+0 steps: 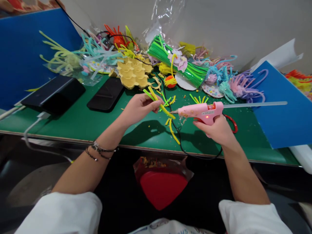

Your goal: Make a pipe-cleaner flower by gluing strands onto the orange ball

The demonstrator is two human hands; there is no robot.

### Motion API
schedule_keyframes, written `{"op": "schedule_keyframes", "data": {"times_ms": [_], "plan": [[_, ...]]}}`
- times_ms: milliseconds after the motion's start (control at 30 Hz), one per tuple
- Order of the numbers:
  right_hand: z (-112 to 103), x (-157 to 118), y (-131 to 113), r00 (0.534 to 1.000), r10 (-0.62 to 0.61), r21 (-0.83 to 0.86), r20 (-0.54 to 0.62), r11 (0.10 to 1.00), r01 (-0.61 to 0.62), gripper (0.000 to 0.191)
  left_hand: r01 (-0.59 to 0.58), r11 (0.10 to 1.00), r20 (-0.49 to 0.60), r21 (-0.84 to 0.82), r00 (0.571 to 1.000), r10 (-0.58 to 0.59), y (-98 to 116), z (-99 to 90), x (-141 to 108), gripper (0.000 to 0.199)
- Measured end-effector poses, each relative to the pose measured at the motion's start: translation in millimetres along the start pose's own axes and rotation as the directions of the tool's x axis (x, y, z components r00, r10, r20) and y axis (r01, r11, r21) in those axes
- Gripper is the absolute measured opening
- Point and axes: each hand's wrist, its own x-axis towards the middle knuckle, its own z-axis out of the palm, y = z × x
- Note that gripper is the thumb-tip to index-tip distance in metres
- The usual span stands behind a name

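Between the thumb and fingers of my left hand (143, 107) are pinched yellow and green pipe cleaners (159, 103). My right hand (219, 128) is wrapped round the handle of a pink glue gun (201, 111), its orange light lit. The gun's nozzle is at the lower end of the yellow pipe cleaner; whether they touch I cannot tell. A long clear glue stick (258, 104) juts from the gun's back. Under my hands lie loose yellow pipe cleaner pieces (174, 131). Red-handled scissors (231, 123) are partly hidden behind my right hand.
A bundle of green pipe cleaners (179, 60), an egg carton piece (134, 73) and colourful pipe cleaner bunches line the back. A black phone (106, 94) and black power bank (53, 92) lie left. Blue boards (282, 107) flank the green table (102, 125). A black cord crosses the front edge.
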Motion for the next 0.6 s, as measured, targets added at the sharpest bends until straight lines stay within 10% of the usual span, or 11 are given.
{"op": "schedule_keyframes", "data": {"times_ms": [600], "plan": [[-2.7, -1.5, -1.8, 0.998, 0.039, 0.015, 0.041, 0.999, -0.039, 0.018, 0.011, 1.000, -0.055, 0.007, 0.998, -0.010, -0.5, -2.3, 0.9, 0.023]]}}
